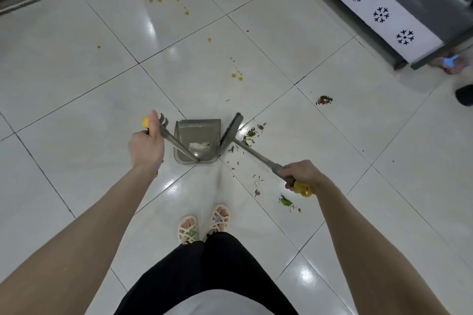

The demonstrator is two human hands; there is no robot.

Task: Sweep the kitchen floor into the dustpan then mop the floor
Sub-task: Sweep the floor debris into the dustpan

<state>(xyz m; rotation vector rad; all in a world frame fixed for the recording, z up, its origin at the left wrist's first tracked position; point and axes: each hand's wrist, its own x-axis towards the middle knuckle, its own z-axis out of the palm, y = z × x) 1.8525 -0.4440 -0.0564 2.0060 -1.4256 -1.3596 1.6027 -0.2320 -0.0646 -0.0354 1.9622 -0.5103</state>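
While the grip of the left hand [146, 147] is clamped round the long handle of the dustpan [197, 135], the pan sits on the white tile floor [76, 71] just ahead of the sandals [188, 229]. The right hand [300, 174] has its grip tight on the broom [231, 130], brush head right against the pan's right edge. Leaf scraps [249, 135] lie beside the brush, yellow drips [236, 75] further out.

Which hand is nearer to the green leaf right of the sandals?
Right. The right hand, on the broom handle, is close by the leaf; the left hand holds the dustpan handle far to its left.
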